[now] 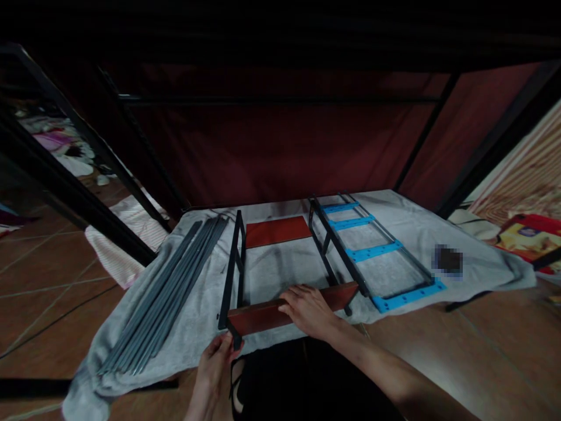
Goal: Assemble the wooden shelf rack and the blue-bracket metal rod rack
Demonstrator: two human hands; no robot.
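A black metal frame (230,275) with two reddish-brown boards lies on the cloth-covered surface in front of me. My right hand (307,310) rests over the near brown board (263,320), its fingers curled over the upper edge. At that board's left end, my left hand (216,355) pinches around the frame's black corner piece; its fingertips are partly hidden there. The far orange-brown board (277,231) lies across the back of the frame. Right of it is a second dark frame with bright blue crosspieces (374,251).
A bundle of grey metal tubes (169,298) lies on the left of the grey-white cloth (280,278). Black posts (118,219) and a dark red panel (289,146) enclose the space. A pixelated dark patch (449,261) shows at right. Fabric (120,240) lies beyond the left edge.
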